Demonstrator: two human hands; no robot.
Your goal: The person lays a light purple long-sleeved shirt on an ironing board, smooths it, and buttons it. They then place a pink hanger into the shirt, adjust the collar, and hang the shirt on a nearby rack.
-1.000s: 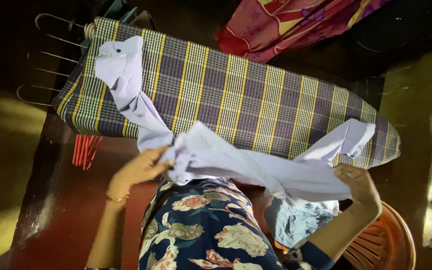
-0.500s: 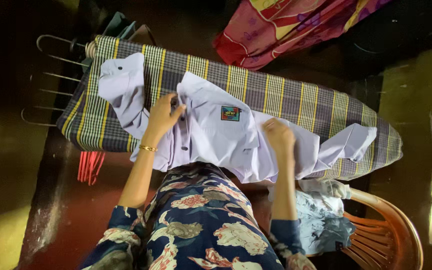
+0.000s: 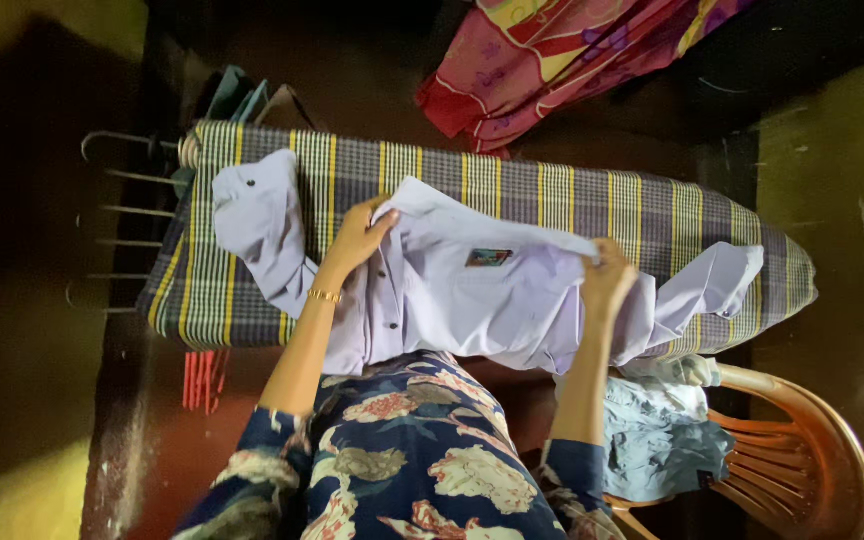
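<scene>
Both hands gripped the pale lilac button-up shirt (image 3: 472, 300) by its far edge: the left hand (image 3: 357, 238) had its fingers closed on the cloth near the button placket, and the right hand (image 3: 607, 280) pinched the same edge further along, close to the shoulder.

From the head camera, the shirt lay spread across the long ironing board with its yellow-and-grey checked cover (image 3: 552, 195), its front up and a small coloured badge (image 3: 489, 257) showing on the chest. One sleeve (image 3: 252, 215) stretched towards the board's square end, with a dark button at the cuff; the other sleeve (image 3: 712, 285) reached towards the rounded end. The near hem hung over the board's edge, against the person's dark blue flowered dress (image 3: 412, 460). A thin gold bangle (image 3: 324, 296) sat on the left wrist.

Beside the right arm stood an orange plastic chair (image 3: 812, 450) holding a heap of light blue clothes (image 3: 662, 435). Beyond the board lay a red and pink patterned cloth (image 3: 552, 60).
</scene>
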